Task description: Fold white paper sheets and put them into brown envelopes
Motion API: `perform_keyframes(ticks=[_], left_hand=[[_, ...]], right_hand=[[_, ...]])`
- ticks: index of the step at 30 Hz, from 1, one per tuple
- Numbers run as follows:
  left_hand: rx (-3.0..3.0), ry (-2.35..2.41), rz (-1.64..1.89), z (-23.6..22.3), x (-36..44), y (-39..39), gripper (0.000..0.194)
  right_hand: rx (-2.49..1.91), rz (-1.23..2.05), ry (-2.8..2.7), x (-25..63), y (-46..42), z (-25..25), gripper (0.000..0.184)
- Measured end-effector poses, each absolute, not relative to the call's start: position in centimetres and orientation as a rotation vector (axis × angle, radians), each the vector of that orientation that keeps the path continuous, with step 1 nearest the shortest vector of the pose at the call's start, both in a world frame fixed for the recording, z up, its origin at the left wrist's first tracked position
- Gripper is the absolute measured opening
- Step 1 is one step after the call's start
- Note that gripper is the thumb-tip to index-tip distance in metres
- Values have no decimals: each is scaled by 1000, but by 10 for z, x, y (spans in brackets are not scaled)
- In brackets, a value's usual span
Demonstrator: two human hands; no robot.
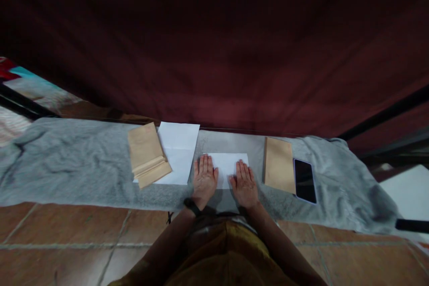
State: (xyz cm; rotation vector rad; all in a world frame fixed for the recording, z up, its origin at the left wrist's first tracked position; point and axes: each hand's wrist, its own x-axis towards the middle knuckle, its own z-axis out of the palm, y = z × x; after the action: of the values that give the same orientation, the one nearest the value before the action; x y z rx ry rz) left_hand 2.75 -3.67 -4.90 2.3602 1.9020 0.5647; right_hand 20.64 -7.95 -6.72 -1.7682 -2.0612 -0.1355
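A white sheet of paper, folded to a small rectangle, lies on a grey blanket in front of me. My left hand lies flat on its left edge with fingers stretched out. My right hand presses flat on its right part, fingers together and extended. Neither hand grips anything. A dark band sits on my left wrist.
A stack of brown envelopes rests on white paper sheets to the left. To the right lie a brown envelope and a dark phone. A dark red curtain hangs behind. Terracotta floor tiles run along the near side.
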Motion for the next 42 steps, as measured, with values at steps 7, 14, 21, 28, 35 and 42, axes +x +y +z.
perform_keyframes(ticks=[7, 14, 21, 28, 35, 42], left_hand=[[2557, 1591, 492, -52, 73, -32, 53], [2558, 1700, 439, -51, 42, -17, 58], [2538, 1774, 377, -46, 31, -19, 55], [2578, 1736, 318, -43, 29, -19, 56], [2506, 1829, 390, -52, 30, -18, 57], [2439, 1906, 505, -59, 21, -26, 61]], right_hand=[[-1755, -181, -2090, 206, -79, -68, 55], [-1747, -166, -2067, 207, -80, -70, 56], [-1756, -113, -2036, 193, -61, -68, 53], [-1639, -55, -2114, 177, -34, -73, 50], [-1725, -94, -2069, 196, -43, -73, 57], [-1814, -188, -1978, 212, -54, -77, 62]])
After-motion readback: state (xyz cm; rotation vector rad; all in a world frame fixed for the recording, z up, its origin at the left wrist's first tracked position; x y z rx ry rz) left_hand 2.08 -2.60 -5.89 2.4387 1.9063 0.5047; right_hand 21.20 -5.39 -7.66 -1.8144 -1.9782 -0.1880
